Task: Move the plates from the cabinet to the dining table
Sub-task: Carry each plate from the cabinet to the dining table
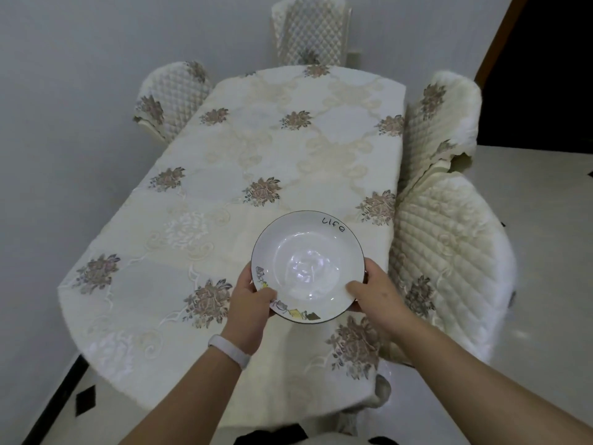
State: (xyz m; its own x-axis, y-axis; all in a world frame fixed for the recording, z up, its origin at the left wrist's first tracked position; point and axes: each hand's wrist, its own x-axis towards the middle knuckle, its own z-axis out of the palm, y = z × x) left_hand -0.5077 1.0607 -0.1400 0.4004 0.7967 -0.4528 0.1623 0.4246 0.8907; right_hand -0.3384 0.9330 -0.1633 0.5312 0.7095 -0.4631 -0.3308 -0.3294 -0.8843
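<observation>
Plate (308, 266), white and deep, with a thin dark rim line, the word "Life" written on its far inner slope and a small coloured drawing along its near edge, is held level over the near right part of the bench (256, 149). Whether its underside touches the cloth cannot be told from the head view. The left hand (252, 303) has a closed grip on the plate's near left rim, thumb lying on top over the drawing, fingers hidden beneath. The right hand (372, 290) has a closed grip on the near right rim, thumb on the inner slope and fingers wrapped round the outside. A white wristband (229, 346) sits on the left wrist. The bench is covered with a cream tablecloth (179, 284) with embroidered flower clusters. Quilted chairs stand round it: one at the far end (311, 30), one at the far left (173, 97), and two along the right side, the nearer one (449, 258) just beside the right hand.
</observation>
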